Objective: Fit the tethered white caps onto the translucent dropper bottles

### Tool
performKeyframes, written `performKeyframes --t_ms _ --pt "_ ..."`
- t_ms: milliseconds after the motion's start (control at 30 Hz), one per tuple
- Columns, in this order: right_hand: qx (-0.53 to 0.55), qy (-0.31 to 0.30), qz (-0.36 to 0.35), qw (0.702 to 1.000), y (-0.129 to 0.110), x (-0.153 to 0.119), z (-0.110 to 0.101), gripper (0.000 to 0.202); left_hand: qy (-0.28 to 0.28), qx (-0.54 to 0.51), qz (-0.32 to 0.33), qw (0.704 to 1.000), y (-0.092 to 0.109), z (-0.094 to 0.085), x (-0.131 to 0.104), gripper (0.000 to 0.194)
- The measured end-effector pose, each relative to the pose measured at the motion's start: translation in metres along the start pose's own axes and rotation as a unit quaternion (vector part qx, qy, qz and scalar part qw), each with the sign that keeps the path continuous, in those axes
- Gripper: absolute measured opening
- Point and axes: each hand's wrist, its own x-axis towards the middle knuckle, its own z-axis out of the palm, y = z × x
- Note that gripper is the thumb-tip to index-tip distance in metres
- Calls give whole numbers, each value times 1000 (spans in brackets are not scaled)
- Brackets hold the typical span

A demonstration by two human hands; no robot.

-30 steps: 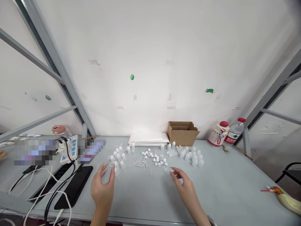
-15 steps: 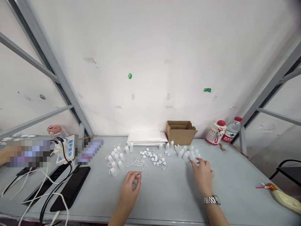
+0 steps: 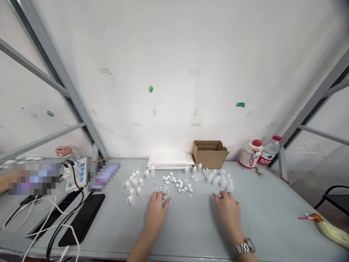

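My left hand (image 3: 156, 211) is over the near edge of a loose pile of thin white straps (image 3: 155, 187), its thumb and fingers apart. Pinched fingers on my right hand (image 3: 228, 209) hold a small translucent bottle, mostly hidden by them, above the table. Just beyond that hand lies a group of small translucent bottles (image 3: 215, 181) without caps. Small white pointed caps (image 3: 180, 183) are scattered between the two hands, farther back. On the left stand several capped bottles with looped straps (image 3: 132, 189).
An open cardboard box (image 3: 209, 158) and a stack of white packets (image 3: 170, 160) sit against the wall. A patterned flask (image 3: 251, 154) and a water bottle (image 3: 269, 151) stand at the back right. Cables, a power strip (image 3: 77, 174) and a black phone (image 3: 81, 219) occupy the left.
My right hand has moved left and nearer to me, away from the uncapped bottles. My left hand has shifted forward and slightly right, onto the edge of the straps.
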Motion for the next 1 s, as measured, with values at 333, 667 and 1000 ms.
performKeyframes --t_ms 333,667,1000 --pt "206 -19 -24 978 -10 -19 18 49 -3 18 28 999 3 13 31 20" --pt "481 -167 -66 858 -63 -41 -30 38 -151 -517 -152 829 41 -21 8 27" --pt "496 -175 -117 843 -92 -54 -36 25 -168 -664 -233 691 55 -23 -7 21"
